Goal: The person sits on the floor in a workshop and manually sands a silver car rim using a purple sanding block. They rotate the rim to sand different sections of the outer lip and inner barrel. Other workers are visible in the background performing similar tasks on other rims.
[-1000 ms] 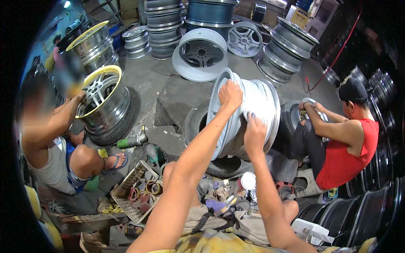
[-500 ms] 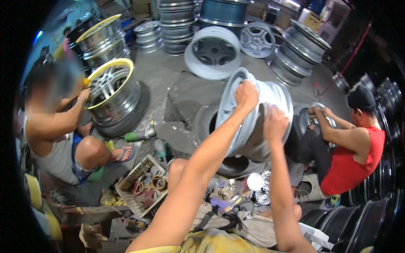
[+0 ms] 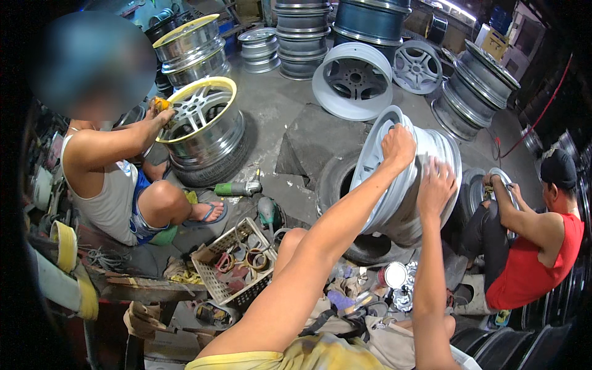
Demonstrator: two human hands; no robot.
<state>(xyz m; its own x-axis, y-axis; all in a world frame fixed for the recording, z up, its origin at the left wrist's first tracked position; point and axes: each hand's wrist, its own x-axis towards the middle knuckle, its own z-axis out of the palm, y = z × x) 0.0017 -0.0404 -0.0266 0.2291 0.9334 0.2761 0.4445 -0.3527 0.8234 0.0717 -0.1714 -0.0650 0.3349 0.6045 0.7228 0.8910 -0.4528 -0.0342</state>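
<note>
A pale grey wheel rim (image 3: 382,185) stands on edge on a black tyre (image 3: 336,185) in front of me. My left hand (image 3: 398,147) is closed over the rim's upper front lip. My right hand (image 3: 435,186) lies flat with fingers spread on the rim's barrel, a little behind and to the right of the left one. Both forearms reach up from the lower edge of the view.
A person in a grey vest sits at the left, one hand on a yellow-lipped rim (image 3: 206,120). A person in a red top (image 3: 536,253) works on a rim at the right. A green angle grinder (image 3: 237,188), a white basket (image 3: 231,271) and stacked rims (image 3: 302,37) surround us.
The view has shifted so the rim sits further right and lower in the picture. Both hands keep the same hold on the rim.
</note>
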